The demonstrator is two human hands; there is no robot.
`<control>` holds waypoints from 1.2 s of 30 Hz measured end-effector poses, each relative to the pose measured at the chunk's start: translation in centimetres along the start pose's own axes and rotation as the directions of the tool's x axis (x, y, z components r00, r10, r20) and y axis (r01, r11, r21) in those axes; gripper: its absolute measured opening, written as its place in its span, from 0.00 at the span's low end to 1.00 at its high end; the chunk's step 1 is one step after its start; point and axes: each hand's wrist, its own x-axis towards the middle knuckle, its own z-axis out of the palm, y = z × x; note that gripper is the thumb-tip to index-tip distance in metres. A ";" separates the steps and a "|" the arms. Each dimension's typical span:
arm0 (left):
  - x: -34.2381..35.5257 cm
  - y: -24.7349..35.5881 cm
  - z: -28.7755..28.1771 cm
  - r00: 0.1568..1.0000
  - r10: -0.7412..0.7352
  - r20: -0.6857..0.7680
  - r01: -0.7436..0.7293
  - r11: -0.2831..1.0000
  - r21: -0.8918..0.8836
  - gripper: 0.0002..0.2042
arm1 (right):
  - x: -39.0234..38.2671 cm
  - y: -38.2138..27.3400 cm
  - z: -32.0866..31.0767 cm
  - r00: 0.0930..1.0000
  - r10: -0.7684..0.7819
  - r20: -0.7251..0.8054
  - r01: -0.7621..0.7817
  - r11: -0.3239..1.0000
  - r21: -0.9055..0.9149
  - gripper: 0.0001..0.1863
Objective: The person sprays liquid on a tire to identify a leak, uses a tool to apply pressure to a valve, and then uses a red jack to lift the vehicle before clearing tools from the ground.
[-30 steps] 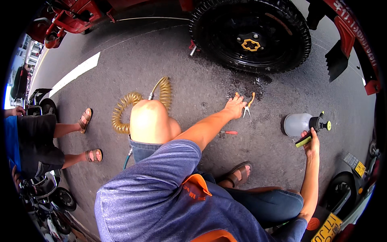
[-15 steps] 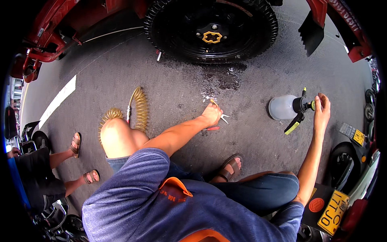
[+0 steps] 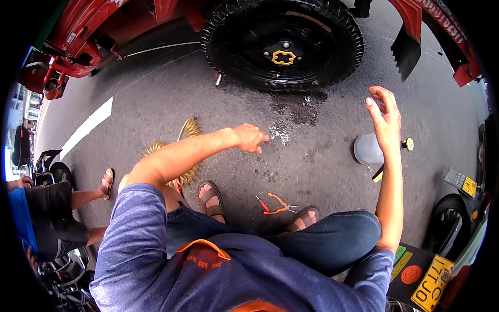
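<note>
My left hand [image 3: 251,138] reaches across over the asphalt, beside a white foamy patch [image 3: 279,133]. It holds nothing, and its fingers are loosely bent and partly apart. My right hand [image 3: 385,113] is raised, empty, with thumb and curved fingers apart. Below it in the picture lies a pump spray bottle [image 3: 367,149] with a translucent white tank, partly covered by my right wrist and forearm. Between my feet, orange-handled pliers [image 3: 278,204] lie open on the ground next to a small red-handled screwdriver [image 3: 261,203].
A black wheel [image 3: 283,49] of a red vehicle stands ahead, with wet asphalt at its foot. A small metal cylinder [image 3: 218,80] lies near the tyre. A coiled yellow air hose [image 3: 191,130] lies beyond my left arm. Motorcycles flank both sides; another person [image 3: 49,213] is at left.
My left hand has let go of the pliers and moved left; pliers and screwdriver now lie closer to me. My right hand has left the spray bottle's knob and moved up and forward.
</note>
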 end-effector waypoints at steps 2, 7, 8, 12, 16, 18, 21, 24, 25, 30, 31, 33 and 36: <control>-4.1 -5.5 -5.2 0.958 -0.220 -0.187 0.240 0.966 0.094 0.20 | 0.1 -1.4 -0.1 1.000 -0.004 -0.007 0.004 1.000 -0.003 0.14; -13.9 -13.4 -10.2 0.731 -0.510 -0.453 0.512 0.849 -0.129 0.18 | -0.1 -2.4 0.3 0.998 -0.003 0.067 0.010 0.994 -0.108 0.15; -15.2 -14.5 -9.5 0.691 -0.558 -0.460 0.480 0.830 -0.284 0.18 | 0.0 -2.8 0.6 0.995 0.019 0.102 0.000 0.984 -0.176 0.15; -17.2 -18.2 1.9 0.597 -0.775 -0.207 0.237 0.417 -0.877 0.15 | 3.1 -7.3 2.4 0.971 -0.120 0.206 0.183 0.930 -0.320 0.17; -15.5 -18.2 10.7 0.588 -0.808 -0.042 0.095 0.120 -0.988 0.13 | 10.3 -13.0 5.9 0.868 -0.420 0.263 0.496 0.735 -0.462 0.21; -13.2 -17.8 10.4 0.595 -0.804 -0.001 0.098 0.074 -0.992 0.12 | 14.4 -14.7 7.9 0.785 -0.536 0.311 0.615 0.611 -0.499 0.23; -9.7 -19.6 9.5 0.618 -0.782 -0.078 0.014 0.109 -0.994 0.15 | 19.8 -15.3 10.8 0.645 -0.666 0.376 0.715 0.351 -0.605 0.34; -7.5 -21.4 7.1 0.559 -0.800 -0.217 -0.004 0.259 -0.966 0.18 | 24.0 -15.7 13.2 0.709 -0.500 0.497 0.701 0.417 -0.579 0.45; -7.4 -22.5 6.9 0.547 -0.812 -0.203 -0.006 0.239 -0.971 0.18 | 24.5 -16.3 14.2 0.695 -0.514 0.503 0.717 0.439 -0.542 0.43; -4.5 -26.0 3.6 0.318 -0.815 -0.484 0.280 0.569 -0.773 0.25 | 26.0 -17.0 13.9 0.672 -0.386 0.632 0.715 0.561 -0.418 0.59; -2.8 -27.0 3.0 0.308 -0.816 -0.489 0.296 0.571 -0.766 0.27 | 26.0 -17.5 14.0 0.677 -0.386 0.626 0.710 0.566 -0.419 0.60; -0.1 -27.1 0.2 0.352 -0.851 -0.389 0.201 0.475 -0.857 0.26 | 26.4 -16.8 13.6 0.695 -0.375 0.613 0.697 0.560 -0.448 0.60; 2.5 -28.0 0.3 0.321 -0.904 -0.282 0.087 0.325 -0.942 0.23 | 25.7 -17.9 14.8 0.700 -0.382 0.603 0.686 0.594 -0.421 0.58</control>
